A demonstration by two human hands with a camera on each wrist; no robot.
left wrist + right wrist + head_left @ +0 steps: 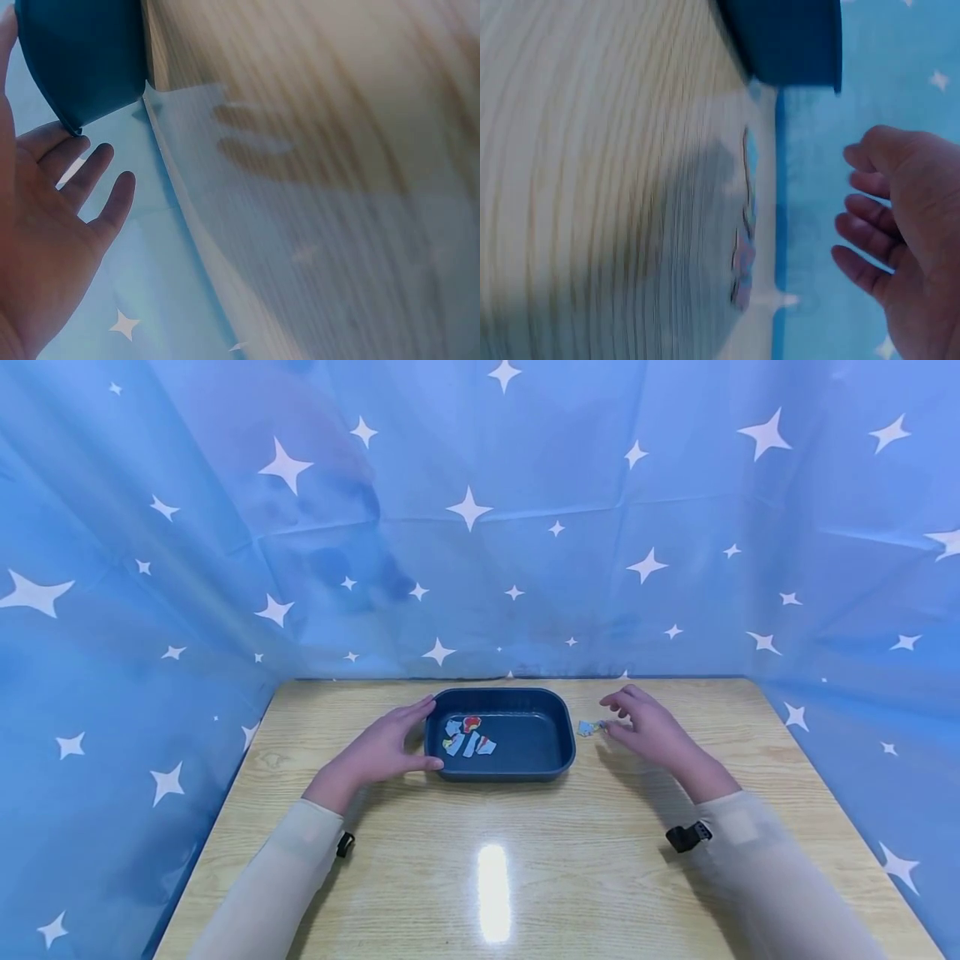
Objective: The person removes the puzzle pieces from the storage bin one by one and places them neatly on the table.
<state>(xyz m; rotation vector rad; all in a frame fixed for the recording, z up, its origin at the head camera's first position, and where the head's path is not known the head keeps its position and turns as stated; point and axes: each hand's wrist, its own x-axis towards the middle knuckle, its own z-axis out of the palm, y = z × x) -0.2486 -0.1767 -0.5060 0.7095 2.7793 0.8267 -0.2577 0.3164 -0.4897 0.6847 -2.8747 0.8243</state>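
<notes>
A dark blue rectangular tray [497, 774] stands on the table, with several flat, irregular printed pieces [471, 744] in light blue, white, red and yellow lying in its left half. My left hand [385, 747] spans the tray's left end, thumb at the near corner and fingertips at the far one; its fingers [79, 180] are spread and fairly straight in the left wrist view. On the table right of the tray lie more flat pieces [587, 727]. Over them hovers my right hand [643, 723], its fingers loosely bent and holding nothing; the pieces [742, 255] lie apart from it.
The pale wood table [420, 860] has its back edge just behind the tray. A blue cloth [480, 568] with white stars hangs behind and on both sides. Black bands [686, 837] are at both wrists, by the light sleeves.
</notes>
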